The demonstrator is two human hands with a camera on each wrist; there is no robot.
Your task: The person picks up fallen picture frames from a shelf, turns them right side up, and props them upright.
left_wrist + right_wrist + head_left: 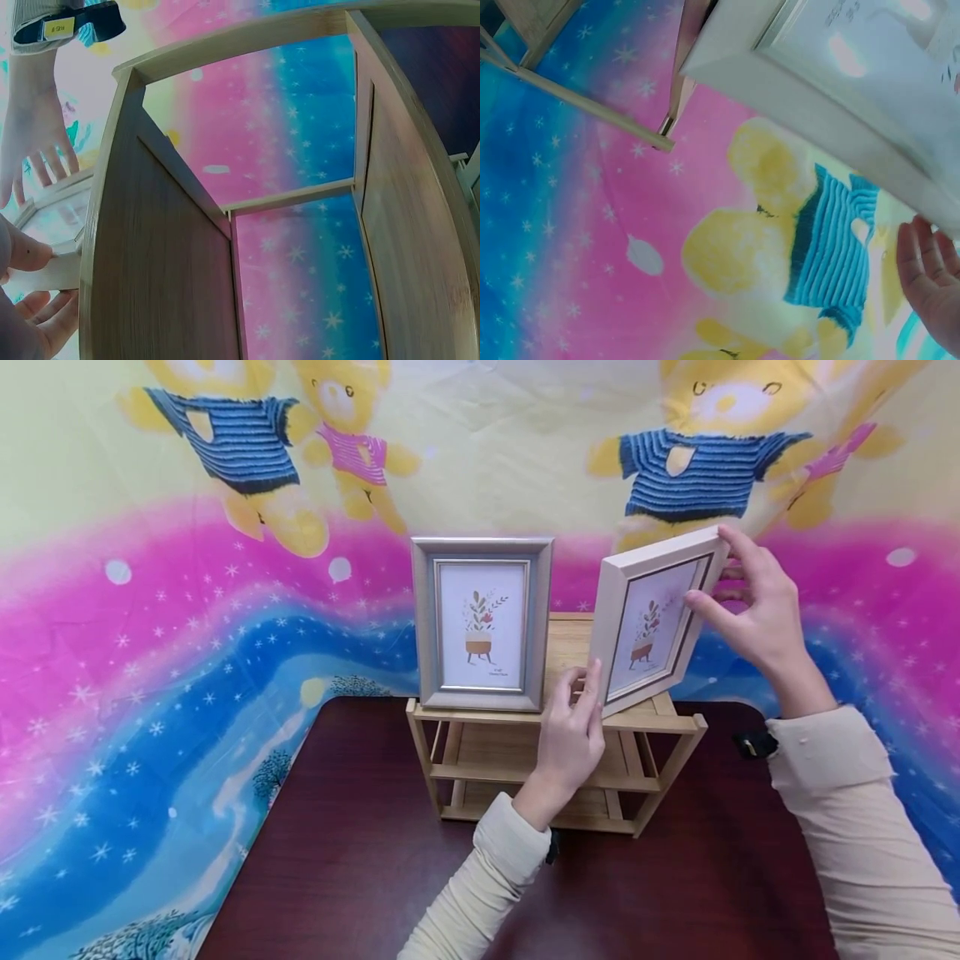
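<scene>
A cream picture frame (613, 602) stands at an angle on the right part of the wooden rack's top. My right hand (761, 602) grips its upper right edge, thumb on the front and fingers behind. Low on its left edge, my left hand (572, 727) pinches the frame. In the left wrist view, the left hand (30, 300) holds the frame's pale border (52, 271) beside the rack. The right wrist view shows the right hand's fingers (928, 259) at the border of the frame (817, 120). A silver-grey picture frame (425, 627) stands upright on the rack's left part.
The tiered wooden rack (540, 777) stands on a dark red-brown table (337, 860). Behind it hangs a colourful cloth (360, 593) with bears and snowflakes. Each wrist wears a black strap.
</scene>
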